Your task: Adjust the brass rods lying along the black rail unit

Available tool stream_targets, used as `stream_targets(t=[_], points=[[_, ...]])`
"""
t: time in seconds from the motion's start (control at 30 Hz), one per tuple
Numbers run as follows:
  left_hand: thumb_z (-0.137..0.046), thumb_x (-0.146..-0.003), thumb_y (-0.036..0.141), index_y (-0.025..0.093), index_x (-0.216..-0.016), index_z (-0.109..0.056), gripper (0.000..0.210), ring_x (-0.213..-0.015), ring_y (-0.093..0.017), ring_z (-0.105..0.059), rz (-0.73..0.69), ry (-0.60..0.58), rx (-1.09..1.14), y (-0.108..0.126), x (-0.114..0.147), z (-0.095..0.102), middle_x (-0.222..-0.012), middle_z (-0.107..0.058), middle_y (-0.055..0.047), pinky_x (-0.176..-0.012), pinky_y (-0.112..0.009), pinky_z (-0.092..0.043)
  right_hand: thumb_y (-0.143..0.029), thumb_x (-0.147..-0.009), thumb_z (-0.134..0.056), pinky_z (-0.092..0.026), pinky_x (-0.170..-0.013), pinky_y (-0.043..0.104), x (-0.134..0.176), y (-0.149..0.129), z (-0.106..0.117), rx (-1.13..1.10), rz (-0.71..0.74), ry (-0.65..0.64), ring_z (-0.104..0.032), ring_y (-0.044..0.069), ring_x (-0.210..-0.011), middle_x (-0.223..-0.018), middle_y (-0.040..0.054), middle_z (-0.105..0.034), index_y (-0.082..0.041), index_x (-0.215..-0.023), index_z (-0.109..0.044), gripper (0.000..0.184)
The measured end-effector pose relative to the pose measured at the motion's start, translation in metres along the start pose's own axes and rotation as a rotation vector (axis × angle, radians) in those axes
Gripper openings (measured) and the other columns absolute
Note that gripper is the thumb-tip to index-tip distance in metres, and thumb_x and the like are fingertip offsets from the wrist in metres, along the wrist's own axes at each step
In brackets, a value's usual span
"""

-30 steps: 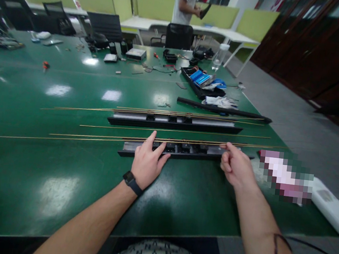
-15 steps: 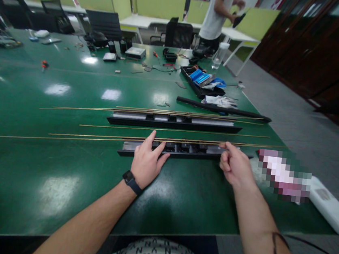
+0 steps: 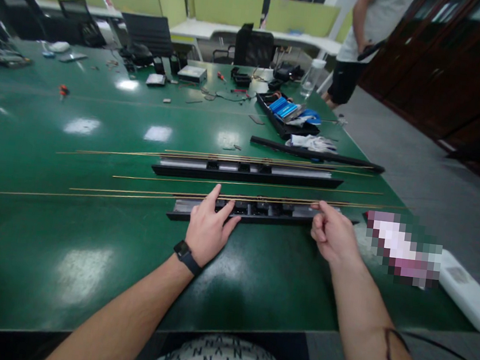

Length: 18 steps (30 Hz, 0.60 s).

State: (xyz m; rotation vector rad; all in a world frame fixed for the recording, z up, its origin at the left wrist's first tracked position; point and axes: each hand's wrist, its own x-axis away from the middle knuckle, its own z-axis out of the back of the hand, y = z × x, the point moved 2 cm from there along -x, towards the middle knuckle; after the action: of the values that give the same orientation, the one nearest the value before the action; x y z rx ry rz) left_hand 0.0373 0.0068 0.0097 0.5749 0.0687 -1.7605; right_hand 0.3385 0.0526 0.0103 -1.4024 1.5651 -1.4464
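My left hand, wearing a dark wristwatch, rests with fingers spread across the near black rail. Its index fingertip reaches past the thin brass-coloured rods that lie along this rail. At the rail's right part is my right hand, index finger stretched to the rods and the other fingers curled in. Whether those curled fingers hold anything is hidden. Dark blocks sit inside the rail's channel. Behind it lies a single brass-coloured rod, and farther back a second black rail with more rods along it.
Beyond the rails lie a long black strip, white gloves and a black tray with blue items. A white device and a pixelated pink object are at the right. A person stands behind the green table.
In the background the person has moved to the right and lowered their hands. My two hands, the rails and the rods look almost unchanged.
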Motion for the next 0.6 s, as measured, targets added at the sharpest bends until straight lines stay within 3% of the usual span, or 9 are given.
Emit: stream_targets(t=[0.6], points=[[-0.054,-0.102,0.046,0.023,-0.132,-0.070,0.041,-0.146,-0.038,-0.048,-0.001,-0.007,-0.001,0.0009,-0.0009,0.0018,-0.165,-0.037,-0.023,-0.098,-0.052,-0.054,-0.042,-0.082,-0.081,-0.020,-0.029,0.019,0.0000,0.0011,-0.0013,0.004,-0.002,-0.014,-0.030,0.005,-0.027,-0.044,-0.0054,-0.051,-0.015,-0.087,-0.070,0.029]])
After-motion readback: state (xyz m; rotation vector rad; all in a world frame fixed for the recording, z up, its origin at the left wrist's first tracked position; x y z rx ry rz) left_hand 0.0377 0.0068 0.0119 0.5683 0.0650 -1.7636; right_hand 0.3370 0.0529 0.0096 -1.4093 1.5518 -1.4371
